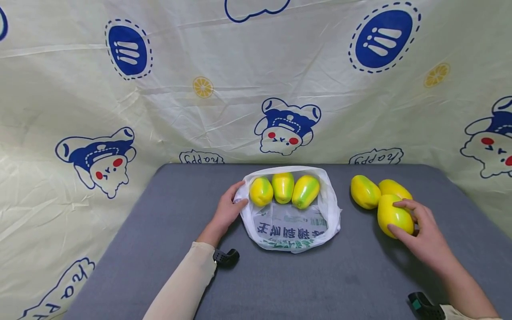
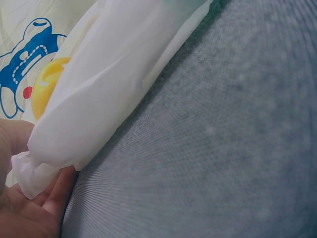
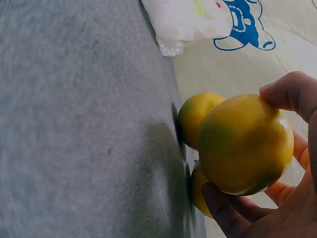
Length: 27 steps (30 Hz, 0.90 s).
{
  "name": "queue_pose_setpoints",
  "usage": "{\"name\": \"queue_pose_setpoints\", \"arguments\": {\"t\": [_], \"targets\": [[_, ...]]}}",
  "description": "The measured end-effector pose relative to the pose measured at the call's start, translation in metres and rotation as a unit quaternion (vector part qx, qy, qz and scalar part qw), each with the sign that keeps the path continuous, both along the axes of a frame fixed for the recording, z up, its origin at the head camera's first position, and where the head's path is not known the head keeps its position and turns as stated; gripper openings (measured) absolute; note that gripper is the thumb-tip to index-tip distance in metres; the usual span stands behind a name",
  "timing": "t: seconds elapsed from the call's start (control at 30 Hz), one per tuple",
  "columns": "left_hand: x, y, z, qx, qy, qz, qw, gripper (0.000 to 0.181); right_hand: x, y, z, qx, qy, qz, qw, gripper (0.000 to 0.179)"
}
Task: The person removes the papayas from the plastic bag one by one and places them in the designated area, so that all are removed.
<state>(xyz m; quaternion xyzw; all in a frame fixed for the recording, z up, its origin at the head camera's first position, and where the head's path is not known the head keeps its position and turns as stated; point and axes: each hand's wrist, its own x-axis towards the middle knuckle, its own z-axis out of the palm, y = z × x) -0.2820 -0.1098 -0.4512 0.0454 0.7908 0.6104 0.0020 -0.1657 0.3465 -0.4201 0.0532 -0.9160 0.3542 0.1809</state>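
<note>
A white plastic bag [image 1: 294, 249] lies mouth-open on the table, with three yellow-green papayas [image 1: 283, 188] at its far side. My left hand [image 1: 227, 209] pinches the bag's left rim, its thumb on one side of the plastic and its fingers on the other, as the left wrist view shows. To the right of the bag, my right hand [image 1: 426, 229] grips a papaya [image 1: 392, 215] between thumb and fingertips. In the right wrist view this papaya [image 3: 245, 144] is held off the table. Two more papayas, one at left [image 1: 365, 192] and one behind [image 1: 394, 188], rest beside it.
A grey cloth covers the table [image 1: 320, 284]. Behind it hangs a pale printed curtain [image 1: 240, 120] with blue cartoon figures. Each wrist wears a black band with a small device, one on the left wrist [image 1: 226, 258] and one on the right [image 1: 426, 306].
</note>
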Motion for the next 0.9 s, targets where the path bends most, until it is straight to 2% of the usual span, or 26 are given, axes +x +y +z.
{"name": "queue_pose_setpoints", "arguments": {"t": [0.47,0.7,0.9], "targets": [[-0.001,0.001,-0.002,-0.009,-0.008,0.003,0.9999,0.057,-0.001,0.003,-0.014,0.029,-0.042,0.020,0.9985,0.051],[-0.001,0.001,0.000,-0.006,-0.006,0.001,1.0000,0.056,-0.002,0.003,-0.013,0.025,-0.038,0.017,0.9988,0.051],[-0.001,0.000,0.000,-0.006,-0.004,0.001,1.0000,0.056,-0.003,0.002,-0.010,0.030,-0.010,0.008,0.9995,0.047]]}}
